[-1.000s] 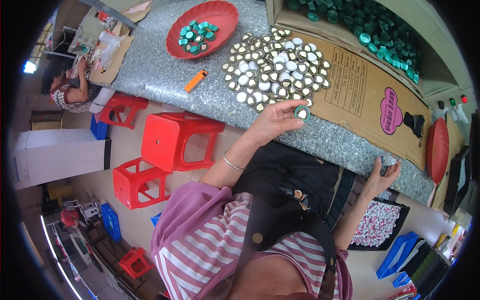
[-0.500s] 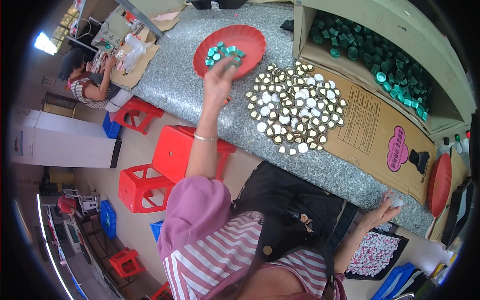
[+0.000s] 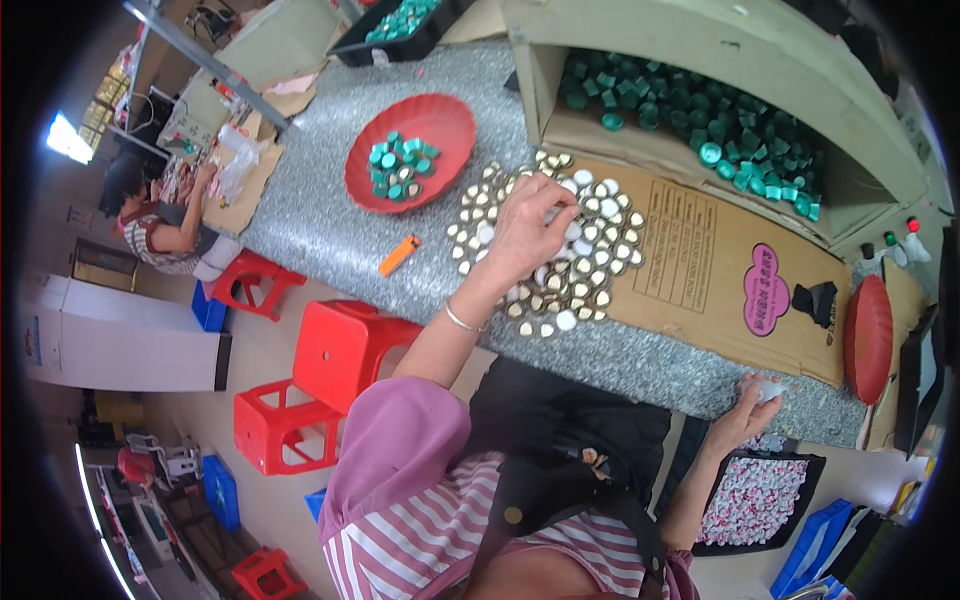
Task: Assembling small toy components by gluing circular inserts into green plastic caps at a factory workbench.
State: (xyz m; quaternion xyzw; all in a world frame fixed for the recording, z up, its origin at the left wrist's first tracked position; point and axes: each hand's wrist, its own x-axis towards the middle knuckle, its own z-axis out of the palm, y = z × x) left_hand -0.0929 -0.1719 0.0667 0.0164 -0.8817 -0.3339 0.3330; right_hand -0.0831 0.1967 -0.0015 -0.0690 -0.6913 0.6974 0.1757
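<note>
My left hand (image 3: 535, 228) is over a pile of small round caps (image 3: 557, 303) on the speckled counter. Some caps show cream centres with dark rims, others are white. Its fingertips are pinched together among them; what they hold, if anything, is hidden. To its left, a red scalloped plate (image 3: 452, 125) holds several green caps (image 3: 392, 165). Near the counter's right front edge, my right hand (image 3: 740, 418) grips a small whitish piece (image 3: 768, 390), too small to make out.
An orange lighter (image 3: 400, 256) lies near the counter's front edge. Flattened cardboard (image 3: 690, 270) reaches under a shelf of dark green cups (image 3: 690, 105). A second red plate (image 3: 868, 338) stands far right. Below is a tray of white and pink pieces (image 3: 750, 505). Red stools (image 3: 340, 350) stand left; another person sits beyond.
My left hand has moved from the red plate rightward to the pile of caps, uncovering the orange lighter. The right hand stays at the counter edge with the whitish piece. The view has shifted slightly.
</note>
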